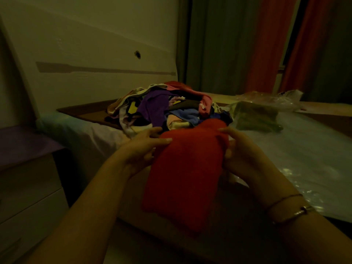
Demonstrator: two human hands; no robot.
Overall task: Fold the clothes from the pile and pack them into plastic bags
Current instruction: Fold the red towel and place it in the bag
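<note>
Red knit garment (pixel 182 174) gripped by fingers of left hand (pixel 142 149) and right hand (pixel 242 155), clothes pile (pixel 162 107) behind, no legible writing

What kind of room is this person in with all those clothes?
Probably a bedroom. The pile of clothes sits on what looks like a bed with a white headboard behind it, and red curtains hang at the back. Both hands hold a red garment.

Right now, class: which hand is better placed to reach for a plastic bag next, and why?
Probably the right hand: the plastic bags lie on its side, while the left hand is nearer the clothes pile. Both grip the red garment.
</note>
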